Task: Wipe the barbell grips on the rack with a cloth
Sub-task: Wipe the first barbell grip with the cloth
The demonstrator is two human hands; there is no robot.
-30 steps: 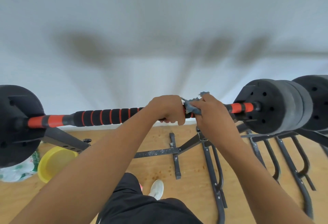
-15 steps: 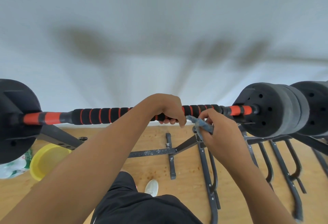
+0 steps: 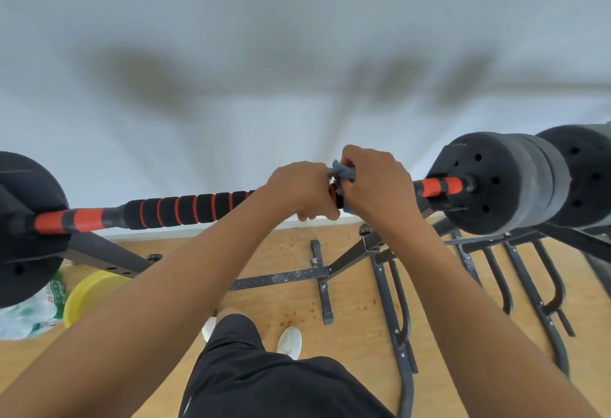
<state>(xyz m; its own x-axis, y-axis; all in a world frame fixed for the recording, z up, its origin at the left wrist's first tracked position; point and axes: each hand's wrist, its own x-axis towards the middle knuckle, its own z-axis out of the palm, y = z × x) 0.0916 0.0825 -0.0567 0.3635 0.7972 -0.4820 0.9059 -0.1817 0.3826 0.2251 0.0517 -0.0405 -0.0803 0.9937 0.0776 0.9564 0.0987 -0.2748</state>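
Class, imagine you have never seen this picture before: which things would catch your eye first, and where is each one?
First come the two hands at the centre: the left hand grips the barbell and the right hand wraps a grey-blue cloth around it, side by side. Next, the bar's black foam grip with orange rings runs leftward, ending in black weight plates at the right. Below left, a yellow bowl sits on the wooden floor.
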